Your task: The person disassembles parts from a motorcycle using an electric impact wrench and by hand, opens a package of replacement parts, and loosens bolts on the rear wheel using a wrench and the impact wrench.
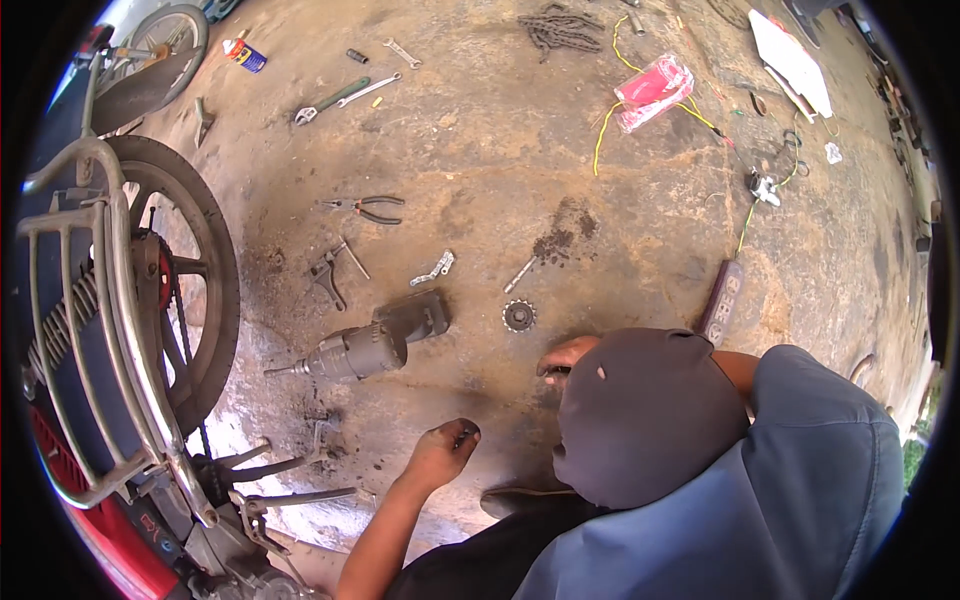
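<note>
My left hand [450, 450] is closed at lower centre, round something small and dark. My right hand [566, 357] is curled beside my bent knee [650, 420], partly hidden behind it; what it holds is unclear. A grey cordless power tool [360, 350] lies left of my hands, its socket end pointing left. A toothed sprocket [519, 316] lies above my right hand, with a slim metal rod [520, 274] by it. A short silver chain piece [434, 267], pliers [365, 208] and a metal tool with a crossbar [330, 272] lie farther up the floor.
A motorbike [110, 340] fills the left side. Wrenches [352, 96], a spray can [245, 56], a long chain [558, 33], a red package [650, 92] on yellow cable and a white panel [790, 62] are farther back. A power strip [722, 300] lies at right.
</note>
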Tool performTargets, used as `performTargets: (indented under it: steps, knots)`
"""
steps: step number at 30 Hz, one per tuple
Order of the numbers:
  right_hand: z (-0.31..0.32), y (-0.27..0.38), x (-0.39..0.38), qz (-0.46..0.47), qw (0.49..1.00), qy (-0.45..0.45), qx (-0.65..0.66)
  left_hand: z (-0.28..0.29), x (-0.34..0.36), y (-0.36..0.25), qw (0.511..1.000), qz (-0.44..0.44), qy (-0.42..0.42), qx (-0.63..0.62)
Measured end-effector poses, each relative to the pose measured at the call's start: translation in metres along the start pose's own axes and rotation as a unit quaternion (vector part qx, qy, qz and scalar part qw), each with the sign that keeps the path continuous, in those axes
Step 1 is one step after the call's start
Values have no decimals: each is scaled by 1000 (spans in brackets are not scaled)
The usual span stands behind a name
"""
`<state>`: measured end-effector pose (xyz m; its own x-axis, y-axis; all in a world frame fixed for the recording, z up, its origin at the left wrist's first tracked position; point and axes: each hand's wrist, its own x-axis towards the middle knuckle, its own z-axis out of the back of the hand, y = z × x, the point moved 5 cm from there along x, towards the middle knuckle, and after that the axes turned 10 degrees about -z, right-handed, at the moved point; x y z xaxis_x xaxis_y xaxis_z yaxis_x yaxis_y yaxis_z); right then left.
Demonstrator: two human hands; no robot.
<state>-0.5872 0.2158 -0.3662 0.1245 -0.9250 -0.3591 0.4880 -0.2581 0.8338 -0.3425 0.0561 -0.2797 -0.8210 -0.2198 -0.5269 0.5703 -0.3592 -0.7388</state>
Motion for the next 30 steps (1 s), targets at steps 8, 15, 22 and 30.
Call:
performTargets:
  steps: [8,15,22,30]
  knots:
    - [60,54,56,19,998,-40,33,2,-6,6,1000,17,-3,7]
    - [99,105,90,43,980,-50,189,-1,-13,19,1000,3,2,16]
    - [135,240,135,237,964,-101,-73,-11,-21,29,999,-20,14,46]
    - [106,263,168,136,955,-63,-258,-8,-36,27,997,-24,-19,65]
